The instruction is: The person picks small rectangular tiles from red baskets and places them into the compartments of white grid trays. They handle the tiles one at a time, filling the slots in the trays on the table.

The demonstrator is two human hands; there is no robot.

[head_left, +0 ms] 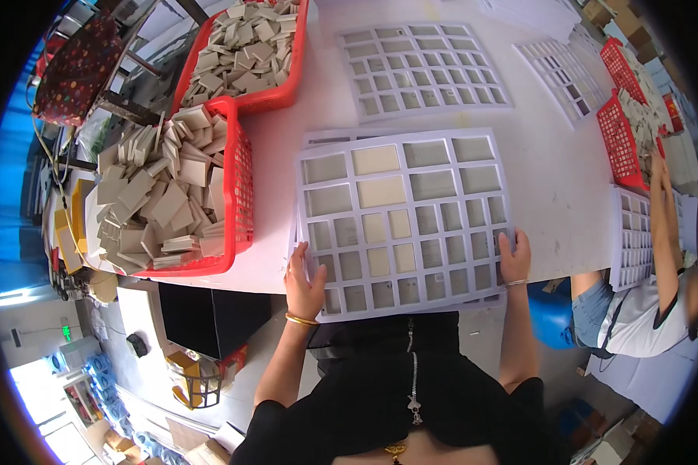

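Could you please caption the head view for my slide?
Both hands, left hand and right hand, grip a white grid tray beside red baskets of tiles.

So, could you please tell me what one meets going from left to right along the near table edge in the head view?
Red basket of tiles → left hand → white grid tray → right hand → co-worker's forearm.

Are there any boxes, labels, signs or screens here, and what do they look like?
Small green lit sign: on the wall, far lower left.
Dark flat panel, maybe a screen: under the table edge, left of the left hand.
Cardboard boxes: brown, top right corner.
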